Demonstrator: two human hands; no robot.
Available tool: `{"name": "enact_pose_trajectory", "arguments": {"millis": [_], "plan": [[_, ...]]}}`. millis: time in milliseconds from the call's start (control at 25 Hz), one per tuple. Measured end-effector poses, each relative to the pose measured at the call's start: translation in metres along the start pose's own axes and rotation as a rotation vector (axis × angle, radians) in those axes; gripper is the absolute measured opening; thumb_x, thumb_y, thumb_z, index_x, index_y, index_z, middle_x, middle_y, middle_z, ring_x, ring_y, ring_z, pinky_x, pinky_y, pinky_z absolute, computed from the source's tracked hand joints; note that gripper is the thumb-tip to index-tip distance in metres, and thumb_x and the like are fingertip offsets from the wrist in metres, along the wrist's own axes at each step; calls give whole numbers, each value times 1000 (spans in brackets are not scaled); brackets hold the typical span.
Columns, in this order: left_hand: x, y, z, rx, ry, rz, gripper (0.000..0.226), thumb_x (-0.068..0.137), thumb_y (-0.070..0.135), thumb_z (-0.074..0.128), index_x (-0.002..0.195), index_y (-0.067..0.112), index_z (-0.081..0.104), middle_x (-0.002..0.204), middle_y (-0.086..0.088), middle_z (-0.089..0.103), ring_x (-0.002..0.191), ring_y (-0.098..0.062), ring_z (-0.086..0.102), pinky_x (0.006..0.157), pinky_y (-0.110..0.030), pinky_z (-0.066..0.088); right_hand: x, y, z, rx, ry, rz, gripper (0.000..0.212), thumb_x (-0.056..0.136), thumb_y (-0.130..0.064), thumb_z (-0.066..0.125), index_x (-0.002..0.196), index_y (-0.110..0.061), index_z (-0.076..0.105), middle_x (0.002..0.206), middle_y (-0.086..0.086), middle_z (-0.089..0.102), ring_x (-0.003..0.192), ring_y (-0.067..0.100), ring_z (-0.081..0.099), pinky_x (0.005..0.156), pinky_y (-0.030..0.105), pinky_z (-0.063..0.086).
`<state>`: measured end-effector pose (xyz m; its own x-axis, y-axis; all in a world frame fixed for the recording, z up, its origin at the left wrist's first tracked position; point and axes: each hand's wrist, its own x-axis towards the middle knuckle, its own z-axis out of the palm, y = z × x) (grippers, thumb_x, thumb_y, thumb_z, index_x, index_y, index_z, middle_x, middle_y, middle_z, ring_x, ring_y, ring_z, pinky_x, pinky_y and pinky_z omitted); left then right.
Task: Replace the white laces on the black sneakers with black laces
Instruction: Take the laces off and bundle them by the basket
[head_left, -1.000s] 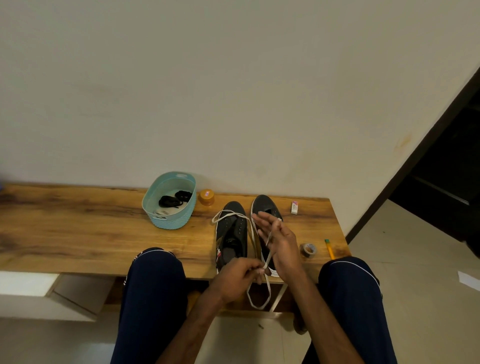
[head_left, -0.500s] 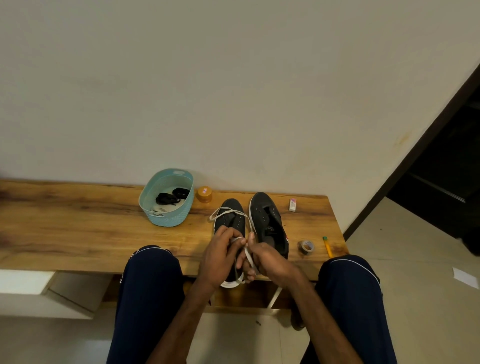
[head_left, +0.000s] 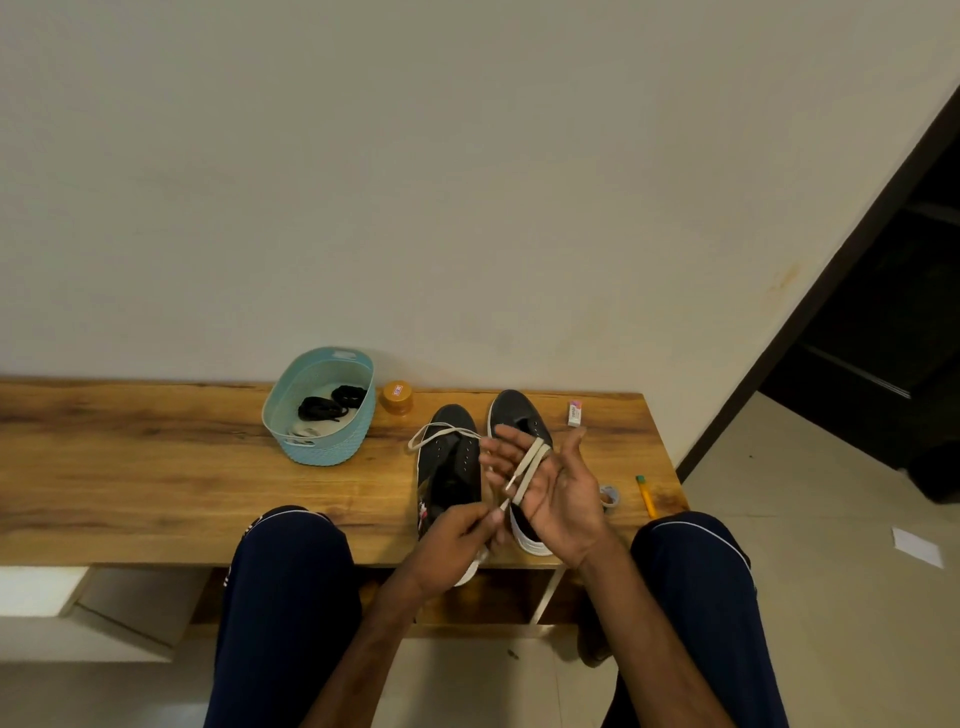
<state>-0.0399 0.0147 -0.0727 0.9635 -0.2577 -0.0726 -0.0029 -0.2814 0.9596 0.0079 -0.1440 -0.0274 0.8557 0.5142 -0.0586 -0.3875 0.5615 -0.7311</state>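
Note:
Two black sneakers stand side by side on the wooden bench (head_left: 156, 467), the left sneaker (head_left: 449, 467) and the right sneaker (head_left: 519, 410). A white lace (head_left: 527, 465) is wound across the palm and spread fingers of my right hand (head_left: 550, 493), which is held palm up over the right sneaker. My left hand (head_left: 457, 540) pinches the lace's near end just below. Another loop of white lace (head_left: 436, 430) lies on the left sneaker's toe. Black laces (head_left: 322, 408) lie bundled in a teal basket (head_left: 332, 447).
An orange-lidded jar (head_left: 397, 397) stands beside the basket. An eraser (head_left: 574, 413), a tape roll (head_left: 610, 496) and a yellow pencil (head_left: 647, 496) lie at the bench's right end. My knees flank the bench front; a dark doorway opens to the right.
My hands were together at the sneakers' heels half a second ago. My right hand has since lifted and opened palm up with the lace wound over it; my left hand drew back, pinching the lace.

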Motion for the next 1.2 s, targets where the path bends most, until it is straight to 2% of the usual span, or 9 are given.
{"name": "enact_pose_trajectory", "arguments": {"millis": [200, 320, 400, 520, 680, 800, 920, 1040, 1200], "plan": [[-5, 11, 3, 141, -61, -2, 22, 100, 28, 53, 81, 28, 65, 72, 17, 62, 67, 2, 55, 67, -24, 46, 0, 6, -15, -705, 291, -30, 76, 95, -60, 14, 117, -11, 67, 108, 8, 75, 105, 17, 69, 91, 29, 49], [-3, 9, -4, 215, 10, 105, 13, 96, 29, 59, 89, 28, 70, 86, 10, 64, 82, -6, 61, 74, -30, 52, -5, 20, -15, -1079, 141, 116, 62, 99, -60, 23, 102, -22, 72, 94, -2, 74, 93, 4, 68, 86, 26, 51], [-3, 9, -11, 327, 65, 147, 11, 95, 30, 60, 92, 27, 71, 91, 11, 59, 85, -8, 60, 76, -31, 52, -4, 27, -16, -1162, 50, 120, 64, 100, -60, 32, 85, -13, 72, 78, 4, 71, 78, 13, 69, 80, 34, 55], [-5, 13, -19, 408, 121, 183, 9, 92, 34, 65, 87, 31, 72, 89, 14, 54, 83, -5, 58, 73, -27, 50, -2, 27, -19, -1143, 48, 59, 52, 104, -46, 43, 75, -9, 66, 65, 5, 66, 64, 17, 63, 75, 43, 53], [-4, 15, -24, 463, 225, 197, 6, 91, 34, 65, 95, 29, 68, 93, 16, 51, 86, -2, 55, 72, -22, 48, -4, 26, -15, -1126, 50, 203, 49, 106, -42, 37, 72, -14, 59, 60, -2, 55, 58, 10, 51, 69, 36, 46], [1, 15, -27, 297, 358, 177, 4, 89, 25, 69, 92, 25, 71, 94, 11, 56, 88, -5, 57, 75, -17, 47, -6, 23, -3, -861, 59, 314, 63, 102, -59, 27, 65, -15, 53, 56, -1, 44, 52, 12, 42, 65, 33, 45], [7, 12, -29, 111, 411, 147, 9, 91, 17, 66, 91, 23, 74, 92, 8, 61, 89, -8, 61, 73, -22, 52, -11, 16, 10, -491, -41, 393, 70, 97, -67, 23, 67, -12, 54, 54, 0, 38, 50, 14, 36, 63, 29, 47], [7, 10, -20, 71, 301, 113, 23, 96, 7, 57, 92, 26, 69, 89, 6, 65, 86, -7, 63, 76, -24, 51, -13, 11, 14, -182, -186, 328, 75, 95, -67, 23, 86, -6, 67, 55, 3, 46, 54, 15, 45, 70, 31, 51], [5, 10, -5, -22, 145, 94, 28, 99, 3, 50, 110, 22, 67, 99, 5, 73, 99, -7, 68, 86, -25, 55, -10, 12, 11, -124, -229, 159, 49, 104, -34, 35, 125, 0, 64, 45, -5, 42, 47, 7, 42, 66, 27, 49]]}}
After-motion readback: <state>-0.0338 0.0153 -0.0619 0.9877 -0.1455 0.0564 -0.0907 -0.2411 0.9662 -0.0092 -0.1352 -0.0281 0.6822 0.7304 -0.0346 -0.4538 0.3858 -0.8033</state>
